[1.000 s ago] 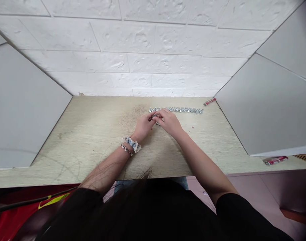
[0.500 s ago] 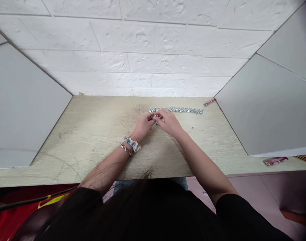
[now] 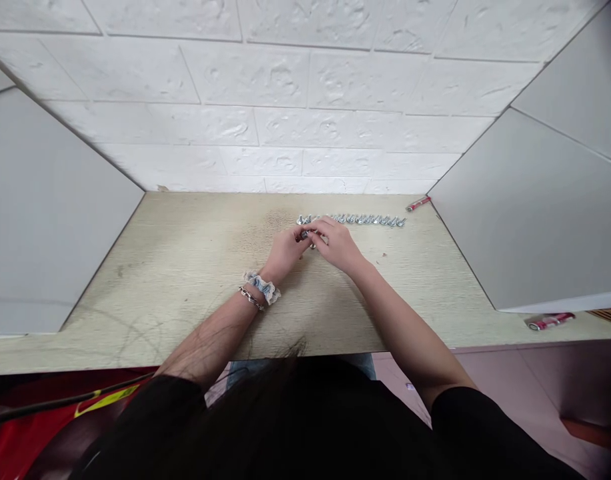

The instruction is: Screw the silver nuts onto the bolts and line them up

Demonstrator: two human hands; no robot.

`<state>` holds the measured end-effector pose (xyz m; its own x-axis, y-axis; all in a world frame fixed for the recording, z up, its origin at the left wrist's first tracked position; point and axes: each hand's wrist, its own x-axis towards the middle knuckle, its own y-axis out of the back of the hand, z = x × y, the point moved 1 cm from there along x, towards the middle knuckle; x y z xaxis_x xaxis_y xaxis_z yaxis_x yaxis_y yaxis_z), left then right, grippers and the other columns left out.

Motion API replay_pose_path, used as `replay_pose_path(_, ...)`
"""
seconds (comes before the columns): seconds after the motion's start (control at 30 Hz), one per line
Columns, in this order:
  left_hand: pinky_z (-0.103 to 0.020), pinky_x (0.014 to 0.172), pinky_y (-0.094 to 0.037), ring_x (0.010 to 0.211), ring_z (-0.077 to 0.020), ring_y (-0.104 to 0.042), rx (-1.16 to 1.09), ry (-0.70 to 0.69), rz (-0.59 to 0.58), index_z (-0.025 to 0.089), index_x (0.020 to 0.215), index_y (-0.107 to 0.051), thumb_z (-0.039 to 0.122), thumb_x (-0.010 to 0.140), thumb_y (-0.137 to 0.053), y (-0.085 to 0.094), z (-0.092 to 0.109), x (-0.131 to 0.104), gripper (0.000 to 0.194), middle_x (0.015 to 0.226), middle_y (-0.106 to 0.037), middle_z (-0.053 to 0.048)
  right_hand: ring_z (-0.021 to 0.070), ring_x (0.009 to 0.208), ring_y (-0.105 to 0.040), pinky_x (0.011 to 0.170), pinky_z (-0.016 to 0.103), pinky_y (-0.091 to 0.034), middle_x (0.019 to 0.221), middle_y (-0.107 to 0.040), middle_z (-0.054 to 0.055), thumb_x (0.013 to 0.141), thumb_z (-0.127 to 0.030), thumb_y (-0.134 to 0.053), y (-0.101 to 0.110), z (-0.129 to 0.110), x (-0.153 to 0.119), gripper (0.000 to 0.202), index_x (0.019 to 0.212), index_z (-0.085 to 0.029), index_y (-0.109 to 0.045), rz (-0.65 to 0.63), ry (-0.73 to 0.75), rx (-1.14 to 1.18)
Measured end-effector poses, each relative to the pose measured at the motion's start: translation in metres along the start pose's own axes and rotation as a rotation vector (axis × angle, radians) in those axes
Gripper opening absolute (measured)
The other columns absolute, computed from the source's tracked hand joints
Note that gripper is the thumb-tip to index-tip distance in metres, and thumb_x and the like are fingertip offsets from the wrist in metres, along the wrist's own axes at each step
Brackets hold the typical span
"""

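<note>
My left hand and my right hand meet over the table, fingertips pinched together. Between them is a small silvery metal bolt, mostly covered by the fingers. Just under the fingertips shows another bit of shiny metal; whether it is part of the same piece I cannot tell. Behind the hands runs a row of small silver bolts with washer-like flanges, standing or leaning close together. My right hand hides part of that row. A scrunchie and a chain bracelet circle my left wrist.
The pale wooden tabletop ends at a white brick-patterned wall. Grey panels close off both sides. One red battery lies at the back right corner, another red battery near the front right edge.
My fingers have shifted slightly around the small metal bolt, which is turned a little between them. Both arms and the row of bolts stay in place.
</note>
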<state>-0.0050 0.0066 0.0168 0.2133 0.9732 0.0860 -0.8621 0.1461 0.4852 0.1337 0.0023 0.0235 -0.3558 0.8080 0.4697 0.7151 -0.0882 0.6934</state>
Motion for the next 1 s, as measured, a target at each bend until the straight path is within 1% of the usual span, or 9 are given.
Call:
replay_pose_path(0.13,-0.018,0.047,-0.038,0.045,-0.0057,-0.044,0.04,-0.031,-0.033,0.019,0.1,-0.07,0.028,0.079,-0.051,-0.0014,0.0018,-0.0017,0.029,0.062,-0.056,0.003,0.019,0.084,-0.055,0.074,0.031,-0.042,0.089,-0.059,0.006,0.089,-0.028,-0.05,-0.0006,0.0012,0.0001,0.013,0.085,-0.019,-0.059,-0.026,-0.087,-0.14)
replay_pose_path(0.23,-0.019,0.049,-0.038,0.047,-0.0062,-0.044,0.051,-0.045,-0.045,0.019,0.097,-0.07,0.029,0.078,-0.053,-0.0027,0.0029,-0.003,0.027,0.061,-0.057,0.004,0.0193,0.077,-0.053,0.069,0.031,-0.04,0.083,-0.058,0.006,0.09,-0.039,-0.049,0.0007,0.0007,-0.0007,0.026,0.077,-0.019,-0.059,-0.039,-0.133,-0.287)
replay_pose_path(0.33,-0.019,0.047,-0.037,0.046,-0.0065,-0.044,0.041,-0.025,-0.036,0.018,0.091,-0.07,0.033,0.079,-0.052,-0.0028,0.0026,-0.0028,0.026,0.059,-0.055,0.004,0.0185,0.072,-0.052,0.07,0.031,-0.039,0.072,-0.056,0.005,0.092,-0.043,-0.042,0.0033,-0.0011,-0.0012,0.036,0.07,-0.02,-0.057,-0.036,-0.148,-0.319)
replay_pose_path(0.5,-0.019,0.045,-0.037,0.045,-0.0062,-0.043,0.002,0.01,-0.021,0.017,0.094,-0.069,0.031,0.078,-0.051,-0.0011,0.0017,-0.0014,0.028,0.062,-0.055,0.002,0.0192,0.088,-0.056,0.078,0.032,-0.043,0.093,-0.063,0.006,0.087,-0.023,-0.047,0.0054,-0.0047,-0.0009,0.015,0.094,-0.019,-0.059,0.004,-0.09,-0.092)
replay_pose_path(0.57,-0.019,0.047,-0.038,0.046,-0.0064,-0.045,0.032,0.007,-0.011,0.016,0.093,-0.069,0.027,0.076,-0.051,-0.0006,0.0019,-0.0011,0.027,0.061,-0.055,0.002,0.0191,0.093,-0.057,0.083,0.033,-0.043,0.098,-0.064,0.006,0.083,-0.014,-0.048,0.0036,-0.0041,-0.0003,0.02,0.098,-0.019,-0.06,-0.03,-0.046,-0.039)
replay_pose_path(0.67,-0.02,0.05,-0.039,0.047,-0.0067,-0.046,0.07,-0.009,-0.004,0.016,0.092,-0.07,0.024,0.076,-0.051,-0.0004,0.002,-0.0007,0.026,0.062,-0.057,0.002,0.0183,0.092,-0.058,0.081,0.033,-0.044,0.097,-0.065,0.005,0.083,-0.011,-0.047,0.0005,-0.0009,0.0008,0.022,0.097,-0.019,-0.063,-0.069,-0.04,-0.004)
replay_pose_path(0.8,-0.019,0.053,-0.039,0.051,-0.0066,-0.047,0.057,-0.057,-0.037,0.018,0.096,-0.071,0.027,0.077,-0.053,-0.0015,0.0011,-0.0003,0.027,0.067,-0.061,0.002,0.0189,0.083,-0.057,0.073,0.032,-0.043,0.084,-0.063,0.005,0.086,-0.024,-0.052,0.0006,0.0016,0.0017,0.01,0.082,-0.019,-0.06,-0.07,-0.137,-0.07)
replay_pose_path(0.9,-0.019,0.053,-0.039,0.053,-0.0075,-0.047,0.057,-0.06,-0.041,0.019,0.094,-0.071,0.031,0.078,-0.053,-0.0025,-0.0002,-0.0001,0.027,0.064,-0.058,0.003,0.0206,0.077,-0.054,0.069,0.033,-0.04,0.073,-0.057,0.005,0.089,-0.038,-0.049,0.0037,0.0002,0.0013,0.029,0.067,-0.02,-0.051,-0.082,-0.197,-0.198)
replay_pose_path(1.0,-0.019,0.048,-0.037,0.048,-0.0075,-0.044,0.066,-0.015,-0.013,0.018,0.092,-0.071,0.034,0.078,-0.053,-0.0025,-0.0007,-0.0002,0.028,0.058,-0.052,0.003,0.0201,0.075,-0.052,0.069,0.033,-0.04,0.073,-0.055,0.005,0.093,-0.039,-0.038,0.0062,-0.0026,0.0004,0.033,0.067,-0.021,-0.048,-0.056,-0.173,-0.186)
